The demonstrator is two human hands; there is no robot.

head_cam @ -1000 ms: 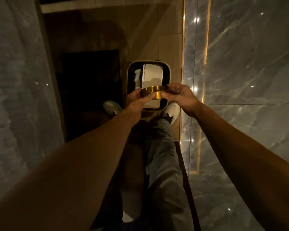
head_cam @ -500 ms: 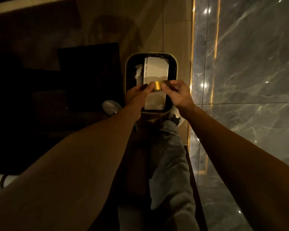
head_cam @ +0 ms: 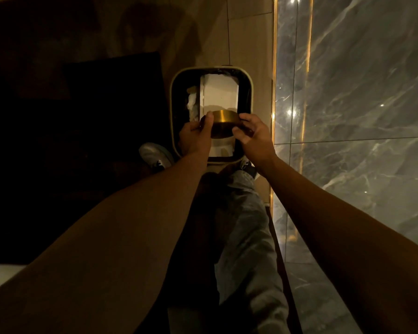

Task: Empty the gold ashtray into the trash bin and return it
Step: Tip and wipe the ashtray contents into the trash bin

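Observation:
The round gold ashtray (head_cam: 223,123) hangs over the open trash bin (head_cam: 173,112), tipped so its outer wall and underside face me. My left hand (head_cam: 195,136) grips its left side, thumb on the rim. My right hand (head_cam: 253,135) grips its right side. The bin is a rounded rectangle with a pale rim and dark liner, standing on the floor. Inside it lies a white flat box (head_cam: 219,92) and some crumpled white waste (head_cam: 191,102). The inside of the ashtray is hidden from me.
A grey marble wall (head_cam: 360,92) with a lit gold strip (head_cam: 273,104) runs close along the bin's right side. A dark mat (head_cam: 94,104) lies left of the bin on the beige tiled floor. My two shoes (head_cam: 155,156) stand at the bin's near edge.
The ashtray has tipped further, so more of its wall and underside shows. Both hands stay on it above the bin. The view has shifted slightly.

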